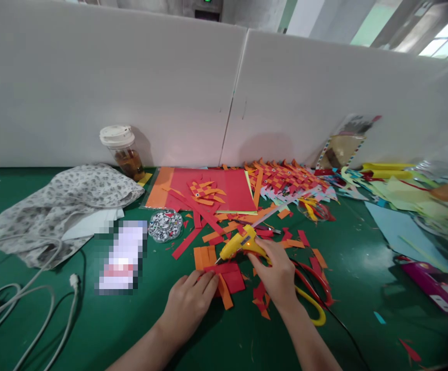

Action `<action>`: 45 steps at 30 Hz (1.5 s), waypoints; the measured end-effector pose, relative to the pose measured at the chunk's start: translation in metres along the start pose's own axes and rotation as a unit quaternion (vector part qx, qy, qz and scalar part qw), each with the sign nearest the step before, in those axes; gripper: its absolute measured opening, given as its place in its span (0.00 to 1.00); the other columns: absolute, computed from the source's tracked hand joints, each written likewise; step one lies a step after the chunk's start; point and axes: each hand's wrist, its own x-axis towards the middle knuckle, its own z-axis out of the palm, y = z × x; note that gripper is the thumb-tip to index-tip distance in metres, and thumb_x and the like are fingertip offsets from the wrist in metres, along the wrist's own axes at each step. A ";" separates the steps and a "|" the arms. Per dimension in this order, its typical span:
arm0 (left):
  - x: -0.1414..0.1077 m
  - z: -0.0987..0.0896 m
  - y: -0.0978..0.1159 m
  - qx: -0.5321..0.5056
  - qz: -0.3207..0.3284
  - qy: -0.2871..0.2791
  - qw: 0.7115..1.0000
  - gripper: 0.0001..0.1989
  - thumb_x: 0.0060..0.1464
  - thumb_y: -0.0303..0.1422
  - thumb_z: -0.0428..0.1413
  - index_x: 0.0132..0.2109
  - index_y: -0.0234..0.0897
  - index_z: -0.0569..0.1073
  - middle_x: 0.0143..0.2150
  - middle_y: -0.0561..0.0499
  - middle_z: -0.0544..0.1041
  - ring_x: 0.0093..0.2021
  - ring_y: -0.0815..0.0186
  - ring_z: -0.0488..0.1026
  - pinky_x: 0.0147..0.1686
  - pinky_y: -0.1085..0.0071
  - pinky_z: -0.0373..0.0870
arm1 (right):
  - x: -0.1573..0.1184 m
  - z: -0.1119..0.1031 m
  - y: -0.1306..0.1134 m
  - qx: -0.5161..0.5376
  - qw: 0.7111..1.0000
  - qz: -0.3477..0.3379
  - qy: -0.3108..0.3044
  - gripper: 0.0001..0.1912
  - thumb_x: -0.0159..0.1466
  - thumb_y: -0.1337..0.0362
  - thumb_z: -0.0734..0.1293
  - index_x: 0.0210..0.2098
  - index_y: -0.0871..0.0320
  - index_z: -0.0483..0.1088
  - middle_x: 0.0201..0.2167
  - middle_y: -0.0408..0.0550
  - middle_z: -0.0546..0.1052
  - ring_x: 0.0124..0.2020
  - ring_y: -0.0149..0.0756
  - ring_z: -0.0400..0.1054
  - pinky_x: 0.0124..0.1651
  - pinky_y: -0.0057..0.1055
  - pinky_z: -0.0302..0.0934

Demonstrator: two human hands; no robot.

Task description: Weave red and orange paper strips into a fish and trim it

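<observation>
My right hand (276, 270) is wrapped around the handle of a yellow hot glue gun (240, 242), whose nozzle points down and left, close to the paper. Under it lies a piece of crossed red and orange paper strips (231, 276). My left hand (192, 299) is closed, its fingertips pressed together on that paper and hiding part of it. From the glue gun a black cord runs down to the right. Beside my right wrist are scissors with red and yellow handles (316, 312), partly covered by the hand and forearm.
A clear box of googly eyes (165, 225) and a blurred-out phone (123, 257) lie left. Woven paper fish (285, 178) are piled by the white partition (111, 77). A lidded cup (125, 154), patterned cloth (65, 206), white cables (49, 309) and a purple object (432, 283) surround the workspace.
</observation>
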 end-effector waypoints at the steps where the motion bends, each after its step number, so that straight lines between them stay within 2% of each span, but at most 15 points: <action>1: 0.000 0.000 0.000 -0.002 -0.002 0.000 1.000 0.15 0.60 0.23 0.42 0.44 0.33 0.72 0.38 0.46 0.79 0.36 0.63 0.73 0.27 0.71 0.68 | 0.000 0.000 0.000 0.001 1.000 -0.002 -0.008 0.12 0.60 0.68 0.63 0.44 0.57 0.68 0.38 0.53 0.75 0.42 0.42 0.69 0.45 0.41 0.66; 7: -0.001 0.001 0.000 -0.016 -0.010 -0.001 1.000 0.14 0.60 0.23 0.42 0.44 0.33 0.71 0.40 0.48 0.79 0.36 0.62 0.74 0.27 0.70 0.68 | 0.001 0.004 -0.002 0.001 1.000 -0.004 -0.025 0.11 0.60 0.66 0.63 0.43 0.57 0.68 0.37 0.52 0.75 0.41 0.42 0.69 0.43 0.41 0.67; 21: 0.000 0.003 0.000 -0.017 -0.029 -0.011 0.999 0.12 0.60 0.24 0.43 0.43 0.34 0.71 0.35 0.49 0.78 0.32 0.64 0.73 0.24 0.70 0.66 | 0.000 0.005 0.004 -0.017 0.999 -0.002 -0.039 0.12 0.60 0.67 0.63 0.44 0.57 0.68 0.38 0.53 0.74 0.42 0.43 0.68 0.45 0.42 0.66; 29: -0.001 0.004 0.001 -0.035 -0.043 -0.004 0.998 0.09 0.59 0.25 0.47 0.43 0.34 0.70 0.35 0.50 0.78 0.32 0.63 0.72 0.25 0.70 0.66 | -0.001 0.006 0.002 -0.022 0.998 -0.004 -0.056 0.13 0.60 0.67 0.63 0.45 0.58 0.66 0.39 0.53 0.73 0.43 0.44 0.67 0.46 0.43 0.65; 41: -0.004 0.008 -0.002 -0.052 -0.067 -0.031 0.996 0.08 0.58 0.27 0.49 0.44 0.37 0.70 0.35 0.51 0.77 0.33 0.63 0.72 0.27 0.71 0.65 | -0.001 0.007 0.002 -0.038 0.998 0.010 -0.057 0.14 0.61 0.63 0.62 0.46 0.59 0.66 0.39 0.55 0.73 0.43 0.45 0.67 0.45 0.43 0.64; 45: -0.003 0.007 0.000 -0.050 -0.083 -0.027 0.995 0.07 0.59 0.28 0.48 0.41 0.37 0.70 0.32 0.51 0.76 0.32 0.65 0.72 0.27 0.72 0.64 | -0.001 0.006 0.001 -0.023 0.999 0.017 -0.042 0.14 0.60 0.60 0.64 0.44 0.58 0.66 0.38 0.53 0.73 0.42 0.43 0.68 0.45 0.41 0.65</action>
